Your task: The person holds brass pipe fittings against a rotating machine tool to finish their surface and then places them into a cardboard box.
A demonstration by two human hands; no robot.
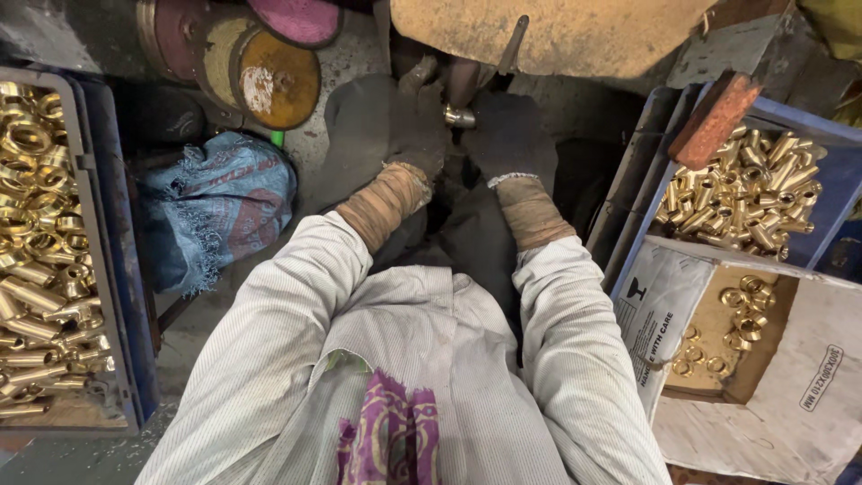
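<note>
Both gloved hands are up at the far machine: left hand [415, 126] and right hand [507, 135] pinch a small brass fitting [460, 116] between them. Gloves that near the spindle could snag, I reckon, or the fitting slips and drops between the crates.

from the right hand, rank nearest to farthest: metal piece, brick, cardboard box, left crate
1. metal piece: beside the right hand, up front
2. brick: off to the right
3. cardboard box: lower right
4. left crate: far left
</note>
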